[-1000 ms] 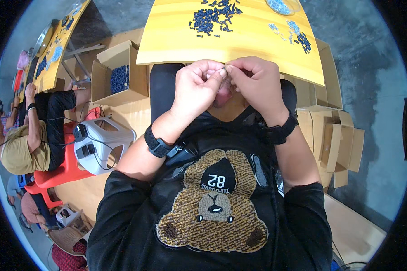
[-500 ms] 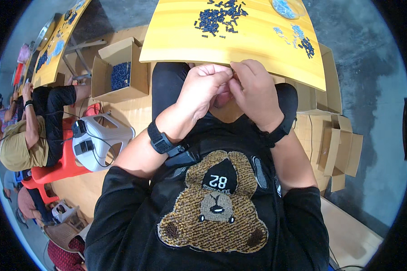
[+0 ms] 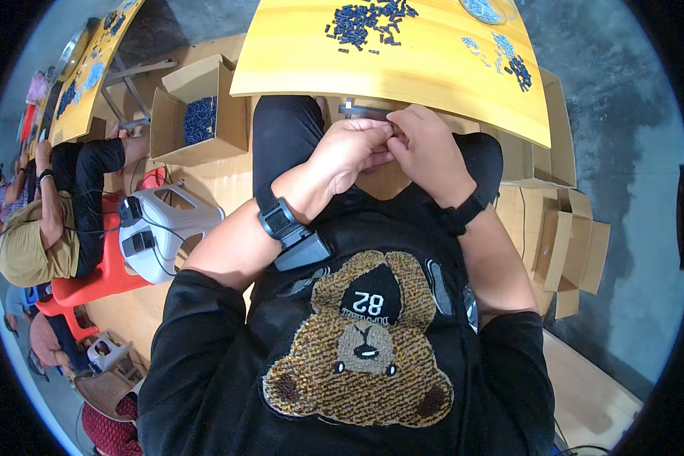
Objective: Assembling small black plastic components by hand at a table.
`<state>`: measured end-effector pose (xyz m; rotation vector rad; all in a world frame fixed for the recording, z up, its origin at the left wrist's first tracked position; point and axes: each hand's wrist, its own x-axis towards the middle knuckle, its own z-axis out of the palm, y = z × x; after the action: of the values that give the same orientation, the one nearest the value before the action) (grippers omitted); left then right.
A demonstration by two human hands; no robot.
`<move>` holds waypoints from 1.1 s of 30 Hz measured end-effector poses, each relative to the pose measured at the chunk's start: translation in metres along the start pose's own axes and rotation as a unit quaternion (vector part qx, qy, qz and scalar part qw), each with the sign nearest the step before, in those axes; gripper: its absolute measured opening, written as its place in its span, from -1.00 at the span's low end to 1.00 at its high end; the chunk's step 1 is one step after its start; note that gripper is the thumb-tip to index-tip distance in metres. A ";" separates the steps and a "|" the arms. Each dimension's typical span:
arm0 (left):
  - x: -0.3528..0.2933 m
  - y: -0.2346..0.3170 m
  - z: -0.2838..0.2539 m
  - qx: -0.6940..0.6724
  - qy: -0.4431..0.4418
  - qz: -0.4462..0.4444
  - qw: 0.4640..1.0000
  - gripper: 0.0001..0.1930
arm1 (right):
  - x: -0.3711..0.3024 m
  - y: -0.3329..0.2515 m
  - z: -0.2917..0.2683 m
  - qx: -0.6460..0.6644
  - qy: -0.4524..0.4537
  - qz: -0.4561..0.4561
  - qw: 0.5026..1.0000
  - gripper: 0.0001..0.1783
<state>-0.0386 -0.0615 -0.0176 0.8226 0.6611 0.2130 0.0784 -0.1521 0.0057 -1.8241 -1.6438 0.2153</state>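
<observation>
My left hand [image 3: 351, 152] and my right hand [image 3: 427, 150] meet above my lap, just below the near edge of the yellow table [image 3: 296, 64]. Fingertips of both hands are pinched together at one spot. Whatever they hold is too small and too covered by the fingers to name. On the tabletop beyond lies a heap of small black parts [image 3: 351, 26]. Farther right are a few clear small pieces [image 3: 471, 44] and another small pile of black parts [image 3: 518, 74]. A round clear dish [image 3: 485, 11] with pale blue bits stands at the far right.
An open cardboard box [image 3: 232, 125] with black parts stands on the floor at left. Beside it is a white stool [image 3: 178, 228] with black devices and cables. Open cartons [image 3: 574, 247] stand at right. A person [image 3: 45, 228] sits at another table [image 3: 91, 57].
Both hands have drawn slightly away from the table edge, still pinched together. My left forearm has turned a little, showing more of the device on its wrist.
</observation>
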 end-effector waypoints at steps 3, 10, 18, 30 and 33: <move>0.010 -0.001 -0.003 -0.060 -0.006 -0.014 0.998 -0.84 | 0.004 0.007 0.005 0.009 0.036 0.039 0.999 -0.81; 0.033 -0.003 -0.010 -0.102 -0.002 -0.036 0.994 -0.83 | 0.016 0.022 0.011 -0.040 0.044 0.070 0.996 -0.83; 0.046 -0.004 -0.015 -0.112 0.001 -0.050 0.992 -0.82 | 0.026 0.026 0.012 -0.068 0.007 0.080 0.994 -0.83; 0.044 -0.014 -0.007 -0.151 0.030 0.005 0.988 -0.80 | 0.026 0.022 0.018 -0.075 0.046 0.069 0.994 -0.85; 0.043 -0.012 -0.007 -0.158 0.033 0.003 0.987 -0.81 | 0.025 0.021 0.023 -0.082 0.059 0.060 0.993 -0.86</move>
<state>-0.0106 -0.0477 -0.0497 0.5145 0.6658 0.3427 0.0885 -0.1206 -0.0166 -2.0207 -1.5081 0.0237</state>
